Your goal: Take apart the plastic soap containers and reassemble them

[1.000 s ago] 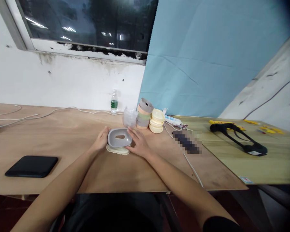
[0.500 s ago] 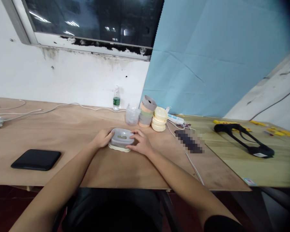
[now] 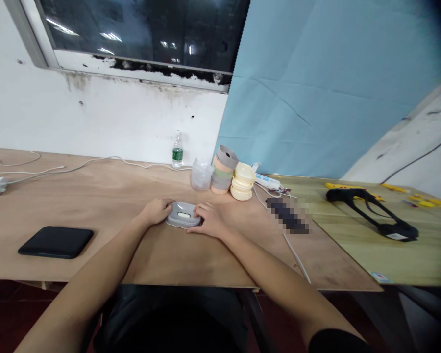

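Note:
A grey, rounded oblong piece with a pale slot in its middle (image 3: pixel 184 208) sits low on the table in front of me. A thin cream rim (image 3: pixel 177 225) shows under its near edge; the rest of that lower part is hidden. My left hand (image 3: pixel 159 211) grips the left end with fingers bent. At the right end, my right hand (image 3: pixel 208 219) has its fingers curled over the top edge and its thumb along the near side. Both forearms reach in from the front edge.
Behind stand clear plastic tubs (image 3: pixel 201 175), a stack of grey, orange and green sleeves (image 3: pixel 222 171), cream lids (image 3: pixel 242 182) and a water bottle (image 3: pixel 177 152). A black flat case (image 3: pixel 56 242) lies left; a power strip (image 3: pixel 267 181) and black headgear (image 3: pixel 375 211) lie right.
The grey piece stood taller above the cream base and now sits lower, close down on it. My right hand has shifted slightly left and lower. The left hand has hardly moved.

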The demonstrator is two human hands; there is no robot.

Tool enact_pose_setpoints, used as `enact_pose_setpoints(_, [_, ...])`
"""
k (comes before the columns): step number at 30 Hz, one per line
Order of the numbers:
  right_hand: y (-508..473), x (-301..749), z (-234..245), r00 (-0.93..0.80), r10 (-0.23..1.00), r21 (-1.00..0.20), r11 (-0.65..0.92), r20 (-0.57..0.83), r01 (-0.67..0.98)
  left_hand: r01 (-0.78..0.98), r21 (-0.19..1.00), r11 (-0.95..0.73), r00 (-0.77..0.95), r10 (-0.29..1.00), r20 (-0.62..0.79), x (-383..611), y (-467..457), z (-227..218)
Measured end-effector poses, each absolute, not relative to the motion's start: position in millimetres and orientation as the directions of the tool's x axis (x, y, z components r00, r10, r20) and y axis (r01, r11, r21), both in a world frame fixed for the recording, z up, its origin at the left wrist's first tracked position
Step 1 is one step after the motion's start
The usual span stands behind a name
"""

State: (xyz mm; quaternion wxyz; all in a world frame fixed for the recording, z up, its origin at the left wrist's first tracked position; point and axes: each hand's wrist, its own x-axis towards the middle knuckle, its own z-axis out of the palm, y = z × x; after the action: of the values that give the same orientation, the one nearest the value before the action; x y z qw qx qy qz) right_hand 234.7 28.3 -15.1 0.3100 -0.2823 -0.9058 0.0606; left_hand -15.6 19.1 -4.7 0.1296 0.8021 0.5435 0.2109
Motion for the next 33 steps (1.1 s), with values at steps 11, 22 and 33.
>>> enact_pose_setpoints(11, [40, 246, -15, -0.641, 0.567, -0.368, 0.823, 0.517, 0.432, 0.849, 0.429, -0.308, 0.255, 0.951, 0.177, -11, 18, -9])
enact_pose_setpoints(22, [106, 231, 12, -0.113, 0.706, -0.504, 0.599, 0.7, 0.623, 0.842, 0.44, -0.311, 0.251, 0.949, 0.189, -12, 17, -10])
enact_pose_setpoints(33, [159, 229, 42, -0.133, 0.826, -0.613, 0.504, 0.547, 0.609, 0.833, 0.436, -0.341, 0.289, 0.94, 0.183, -12, 16, -8])
